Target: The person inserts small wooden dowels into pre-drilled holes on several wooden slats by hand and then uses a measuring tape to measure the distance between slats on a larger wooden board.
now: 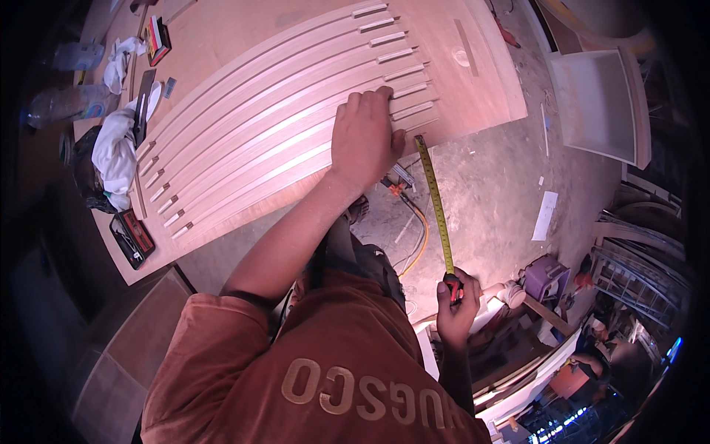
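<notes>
Several long, pale wooden strips (255,122) lie side by side on a workbench (488,96). Each strip has a narrowed tenon at its ends. My left hand (362,140) rests over the near strips by their right-hand tenons, fingers bent over the wood and thumb apart on the near side; its fingertips are partly hidden. Low on the right, my right hand (456,307) is wrapped around a red and black tape measure (453,287). Its yellow blade (436,196) stretches up over the floor, its end just off the strip ends near my left thumb.
Along the bench's left side lie white cloths (115,159), clear plastic bottles (70,103) and an open black and orange case (132,238). An orange cable (423,229) crosses the concrete floor. A pale open box (599,107) and a purple crate (546,277) stand to the right.
</notes>
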Available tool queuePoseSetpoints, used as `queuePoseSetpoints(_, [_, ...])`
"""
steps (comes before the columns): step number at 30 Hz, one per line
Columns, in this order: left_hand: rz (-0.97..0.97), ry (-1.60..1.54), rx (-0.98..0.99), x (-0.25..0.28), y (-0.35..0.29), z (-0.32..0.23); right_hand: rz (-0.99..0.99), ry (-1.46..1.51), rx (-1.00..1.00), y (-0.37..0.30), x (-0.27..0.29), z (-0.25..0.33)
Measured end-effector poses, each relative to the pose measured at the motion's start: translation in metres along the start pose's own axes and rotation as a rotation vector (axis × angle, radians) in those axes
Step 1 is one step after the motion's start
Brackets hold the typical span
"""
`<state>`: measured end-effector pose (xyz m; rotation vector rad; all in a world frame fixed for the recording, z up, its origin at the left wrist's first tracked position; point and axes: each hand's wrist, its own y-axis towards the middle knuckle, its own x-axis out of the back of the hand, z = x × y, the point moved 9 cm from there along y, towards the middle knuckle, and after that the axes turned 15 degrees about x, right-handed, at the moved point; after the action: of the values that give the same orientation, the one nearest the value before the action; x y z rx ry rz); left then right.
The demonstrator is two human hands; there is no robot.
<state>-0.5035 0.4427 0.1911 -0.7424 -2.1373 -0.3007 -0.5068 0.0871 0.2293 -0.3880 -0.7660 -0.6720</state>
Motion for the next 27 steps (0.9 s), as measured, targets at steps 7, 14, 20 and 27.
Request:
queuePoseSetpoints(7, [0.08,0.097,-0.307,0.003,0.024,-0.046,-0.091,0.003,-0.031,-0.03,0.0,-0.001])
queuePoseSetpoints(14, [0.232,0.498,-0.532,-0.048,0.072,-0.068,-0.053,-0.153,0.021,-0.016,-0.016,0.024])
queuePoseSetpoints(20, [0.419,0.588,-0.489,-0.054,0.079,-0.083,-0.121,-0.311,0.044,0.003,-0.018,0.03])
queuePoseSetpoints(27, [0.34,0.626,-0.559,-0.05,0.076,-0.085,-0.141,-0.345,0.066,0.012,-0.023,0.025])
